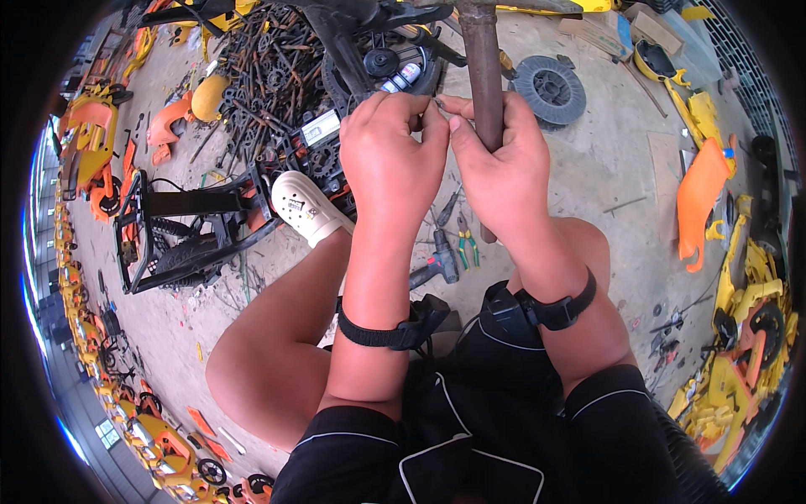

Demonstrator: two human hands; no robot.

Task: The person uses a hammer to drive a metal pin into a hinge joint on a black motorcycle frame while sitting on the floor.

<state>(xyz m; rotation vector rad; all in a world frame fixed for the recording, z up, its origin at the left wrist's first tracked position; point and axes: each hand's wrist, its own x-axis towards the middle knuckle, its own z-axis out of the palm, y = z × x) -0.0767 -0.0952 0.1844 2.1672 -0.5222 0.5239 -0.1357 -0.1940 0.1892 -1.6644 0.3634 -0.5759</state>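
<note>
A rust-brown metal tube (482, 67) runs down from the top edge in front of me. My right hand (508, 168) is closed round it, thumb on the near side and fingers passing behind. Close to its left side, my left hand (390, 151) is closed in a pinch. The fingertips of both hands meet just left of the tube, at a tiny dark piece too small to name. On the floor below the hands lie a cordless drill (438, 259), green-handled pliers (467, 244) and a dark-handled tool (448, 208).
A heap of rusty metal parts (269, 92) covers the floor ahead left, beside a black frame (193, 202). A grey wheel disc (548, 91) lies beyond the tube. Orange panels (703, 202) and yellow parts (739, 370) line the right; yellow-orange vehicles (159, 428) line the left.
</note>
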